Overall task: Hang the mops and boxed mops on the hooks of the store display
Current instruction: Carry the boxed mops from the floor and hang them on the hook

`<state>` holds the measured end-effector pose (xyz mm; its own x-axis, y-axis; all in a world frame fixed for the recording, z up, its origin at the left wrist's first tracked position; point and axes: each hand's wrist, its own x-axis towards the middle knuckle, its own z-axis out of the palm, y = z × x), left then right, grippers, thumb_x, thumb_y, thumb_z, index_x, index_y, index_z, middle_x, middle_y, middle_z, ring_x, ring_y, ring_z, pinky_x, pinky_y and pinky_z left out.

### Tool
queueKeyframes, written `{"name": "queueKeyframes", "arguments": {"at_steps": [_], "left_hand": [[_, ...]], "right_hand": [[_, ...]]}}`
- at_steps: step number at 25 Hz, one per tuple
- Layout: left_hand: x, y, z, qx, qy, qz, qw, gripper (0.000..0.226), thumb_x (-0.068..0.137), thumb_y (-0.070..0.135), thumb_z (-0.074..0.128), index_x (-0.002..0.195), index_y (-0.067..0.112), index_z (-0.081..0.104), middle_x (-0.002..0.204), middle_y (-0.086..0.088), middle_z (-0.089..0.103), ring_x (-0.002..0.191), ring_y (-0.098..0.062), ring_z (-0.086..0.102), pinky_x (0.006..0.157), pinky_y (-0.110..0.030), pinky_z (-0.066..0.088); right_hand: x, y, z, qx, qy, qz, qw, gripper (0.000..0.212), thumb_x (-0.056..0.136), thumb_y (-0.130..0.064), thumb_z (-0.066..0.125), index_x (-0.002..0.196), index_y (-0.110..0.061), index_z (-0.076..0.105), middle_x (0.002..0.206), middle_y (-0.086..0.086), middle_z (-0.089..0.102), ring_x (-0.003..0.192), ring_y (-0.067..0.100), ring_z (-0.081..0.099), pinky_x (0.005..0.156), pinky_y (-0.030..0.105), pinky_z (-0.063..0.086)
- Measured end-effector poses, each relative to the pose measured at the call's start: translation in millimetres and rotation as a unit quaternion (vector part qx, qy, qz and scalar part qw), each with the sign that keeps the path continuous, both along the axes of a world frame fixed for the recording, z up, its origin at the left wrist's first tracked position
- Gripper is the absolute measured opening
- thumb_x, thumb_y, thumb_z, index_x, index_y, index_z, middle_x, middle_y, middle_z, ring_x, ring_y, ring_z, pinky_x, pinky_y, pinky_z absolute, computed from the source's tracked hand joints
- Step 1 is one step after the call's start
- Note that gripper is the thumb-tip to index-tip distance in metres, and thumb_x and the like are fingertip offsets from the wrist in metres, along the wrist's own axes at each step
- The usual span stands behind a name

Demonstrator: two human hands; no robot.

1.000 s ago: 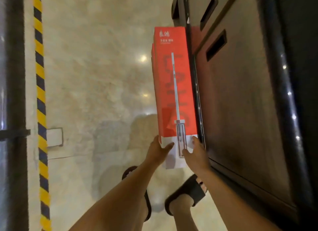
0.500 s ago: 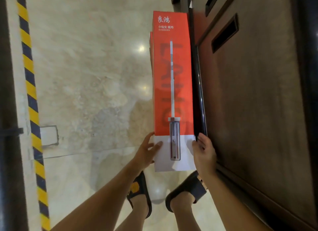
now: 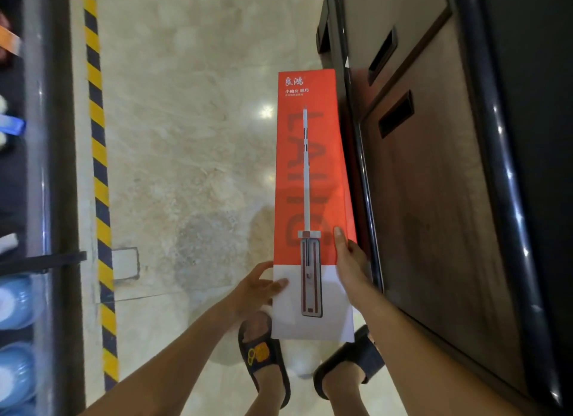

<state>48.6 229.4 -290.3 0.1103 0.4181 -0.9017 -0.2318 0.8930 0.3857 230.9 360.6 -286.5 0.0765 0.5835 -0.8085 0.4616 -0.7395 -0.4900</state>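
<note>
So we've got one boxed mop (image 3: 310,198) in both hands right now, a long orange carton with a white bottom end and a picture of a flat mop down the front; it's held out in front of us over the marble floor (image 3: 192,136), white end nearest us, far end pointing away, right beside the dark wooden cabinet (image 3: 434,214) on the right; can't tell if it's actually touching the cabinet edge or just next to it.

Our left hand (image 3: 257,288) is wrapped around the left edge of the white part, thumb lying on the front face, fingers tucked behind where we can't see them; our right hand (image 3: 350,260) clamps the right edge a bit further along, thumb stretched up onto the orange; so both are closed on the box, neither one loose.

As for progress, honestly it looks like early days for this box; no hooks or display rack show up anywhere in view, so hanging hasn't happened for this one and we can't say how many others are done. What's left, as far as we can judge: carry it to the display, find a free hook, line up whatever hang hole the carton has (not visible from here), and slip it on; then the same again for any remaining mops.

Off on the left there's a yellow-and-black hazard stripe (image 3: 99,180) along the floor and some blue water jugs (image 3: 14,307) past it; our sandals (image 3: 263,356) are right below the box.
</note>
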Motion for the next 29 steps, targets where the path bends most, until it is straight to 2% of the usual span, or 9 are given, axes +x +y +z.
{"name": "queueKeyframes", "arguments": {"at_steps": [3, 6, 11, 14, 18, 20, 24, 27, 29], "left_hand": [[-12, 8, 10, -0.001, 0.004, 0.017, 1.000, 0.088, 0.075, 0.070, 0.074, 0.150, 0.042, 0.039, 0.134, 0.010, 0.069, 0.131, -0.021, 0.060, 0.115, -0.064, 0.039], [-27, 40, 30, 0.050, 0.026, 0.086, 0.995, 0.083, 0.077, 0.087, 0.060, 0.145, 0.039, 0.051, 0.135, 0.010, 0.069, 0.128, -0.020, 0.063, 0.111, -0.058, 0.045], [-62, 96, 69, 0.091, 0.060, 0.269, 0.957, 0.062, 0.090, 0.069, 0.063, 0.127, 0.021, 0.074, 0.122, -0.009, 0.077, 0.114, -0.031, 0.074, 0.107, -0.054, 0.053], [-66, 91, 94, 0.097, 0.118, 0.305, 0.940, 0.051, 0.097, 0.058, 0.062, 0.119, 0.014, 0.076, 0.110, -0.010, 0.081, 0.101, -0.029, 0.078, 0.094, -0.047, 0.062], [-73, 76, 129, 0.134, 0.112, 0.311, 0.934, 0.063, 0.088, 0.061, 0.070, 0.128, 0.013, 0.071, 0.118, -0.014, 0.078, 0.107, -0.034, 0.076, 0.095, -0.053, 0.061], [-72, 70, 157, 0.150, 0.118, 0.306, 0.933, 0.067, 0.082, 0.062, 0.074, 0.129, 0.015, 0.069, 0.118, -0.011, 0.078, 0.105, -0.032, 0.077, 0.092, -0.051, 0.062], [-63, 49, 230, 0.177, 0.111, 0.289, 0.934, 0.065, 0.083, 0.056, 0.078, 0.134, 0.018, 0.065, 0.119, -0.009, 0.078, 0.105, -0.029, 0.078, 0.086, -0.044, 0.064], [-50, 32, 286, 0.196, 0.103, 0.273, 0.936, 0.068, 0.082, 0.056, 0.081, 0.137, 0.022, 0.061, 0.122, -0.006, 0.077, 0.107, -0.027, 0.077, 0.091, -0.047, 0.063], [-38, 19, 324, 0.211, 0.110, 0.264, 0.935, 0.073, 0.078, 0.060, 0.082, 0.138, 0.026, 0.058, 0.124, -0.002, 0.076, 0.108, -0.022, 0.077, 0.092, -0.044, 0.063]], "right_hand": [[8, -16, 5, 0.014, 0.031, 0.024, 0.999, 0.067, 0.084, -0.082, 0.051, 0.121, -0.029, 0.068, 0.115, -0.006, 0.073, 0.113, 0.017, 0.066, 0.103, 0.042, 0.052], [12, -36, 20, 0.029, 0.071, 0.058, 0.995, 0.074, 0.081, -0.087, 0.051, 0.126, -0.030, 0.068, 0.120, -0.009, 0.074, 0.117, 0.012, 0.066, 0.108, 0.043, 0.050], [16, -57, 60, 0.014, 0.096, 0.115, 0.989, 0.095, 0.066, -0.098, 0.049, 0.137, -0.036, 0.060, 0.125, -0.013, 0.071, 0.116, 0.007, 0.066, 0.105, 0.039, 0.053], [12, -58, 90, -0.033, 0.112, 0.139, 0.983, 0.081, 0.075, -0.092, 0.050, 0.140, -0.043, 0.053, 0.138, -0.016, 0.063, 0.126, 0.006, 0.059, 0.115, 0.041, 0.045], [-15, -26, 143, -0.002, 0.128, 0.144, 0.981, 0.061, 0.083, -0.085, 0.048, 0.136, -0.055, 0.049, 0.144, -0.023, 0.053, 0.139, 0.008, 0.047, 0.120, 0.039, 0.034], [-41, 10, 181, 0.050, 0.141, 0.126, 0.981, 0.058, 0.088, -0.078, 0.049, 0.139, -0.050, 0.047, 0.147, -0.017, 0.052, 0.140, 0.012, 0.047, 0.116, 0.037, 0.036], [-96, 75, 278, 0.168, 0.156, 0.128, 0.965, 0.087, 0.076, -0.081, 0.054, 0.152, -0.041, 0.040, 0.150, -0.009, 0.050, 0.136, 0.014, 0.050, 0.115, 0.042, 0.040], [-119, 96, 353, 0.214, 0.194, 0.126, 0.949, 0.077, 0.092, -0.071, 0.052, 0.156, -0.032, 0.036, 0.145, -0.012, 0.052, 0.129, 0.007, 0.053, 0.107, 0.031, 0.043], [-120, 90, 393, 0.239, 0.200, 0.110, 0.944, 0.065, 0.097, -0.067, 0.047, 0.150, -0.030, 0.047, 0.135, -0.015, 0.060, 0.123, 0.006, 0.059, 0.103, 0.028, 0.046]]}}
